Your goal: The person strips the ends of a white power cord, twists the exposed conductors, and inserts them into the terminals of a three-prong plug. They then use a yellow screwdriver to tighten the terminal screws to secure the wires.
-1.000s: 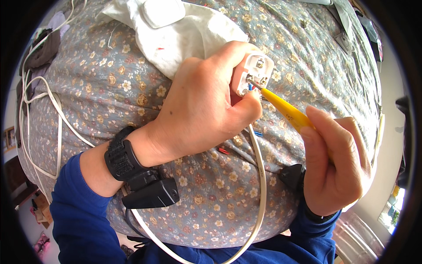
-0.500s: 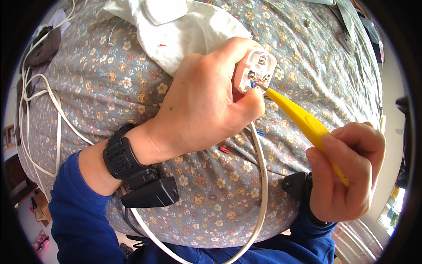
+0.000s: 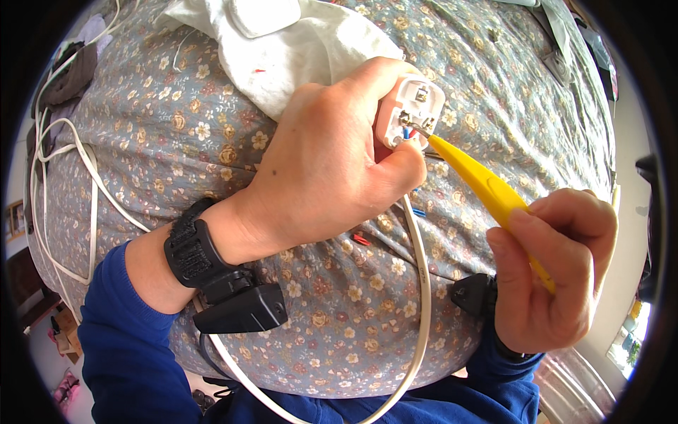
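Two hands work above the flower-patterned cloth. Our left hand is curled tight around an opened white plug, thumb pressed at its lower edge, the plug's inner face turned up with its coloured wires showing. Our right hand sits lower right, fingers closed on a yellow screwdriver that slants up-left, its tip touching the plug's inside. The plug's white cable runs down between our wrists.

Home, prob. bedroom: floral bedspread, clothes.
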The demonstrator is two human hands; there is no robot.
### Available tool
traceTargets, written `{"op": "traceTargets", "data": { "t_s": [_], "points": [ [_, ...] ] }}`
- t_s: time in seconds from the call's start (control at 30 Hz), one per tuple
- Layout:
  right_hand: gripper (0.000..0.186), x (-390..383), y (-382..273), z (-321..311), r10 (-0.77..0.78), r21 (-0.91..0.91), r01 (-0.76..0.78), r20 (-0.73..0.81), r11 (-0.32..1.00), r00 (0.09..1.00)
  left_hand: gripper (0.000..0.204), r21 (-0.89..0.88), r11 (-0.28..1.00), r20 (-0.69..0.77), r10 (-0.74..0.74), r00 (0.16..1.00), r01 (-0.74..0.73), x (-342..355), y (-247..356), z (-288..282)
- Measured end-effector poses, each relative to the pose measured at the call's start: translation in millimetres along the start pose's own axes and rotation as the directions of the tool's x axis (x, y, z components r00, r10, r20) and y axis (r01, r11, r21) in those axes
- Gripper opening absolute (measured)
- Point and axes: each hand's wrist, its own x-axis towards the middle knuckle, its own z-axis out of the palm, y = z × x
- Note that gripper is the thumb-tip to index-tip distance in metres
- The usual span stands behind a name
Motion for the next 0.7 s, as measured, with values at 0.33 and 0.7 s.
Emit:
{"op": "traceTargets", "data": {
  "t_s": [0.33,0.7],
  "points": [
    [0.027,2.4,0.9,6.8,-0.019,0.010,0.020,-0.043,1.000,0.999,0.043,0.059,0.997,-0.014,0.059,0.998,-0.058,0.2,-1.8,1.6],
    [0.037,2.6,0.9,-12.2,0.402,0.241,-0.480,0.309,0.844,0.862,0.045,0.103,0.992,-0.025,0.082,0.996,-0.079,-0.5,-3.7,3.3]
  ]
}}
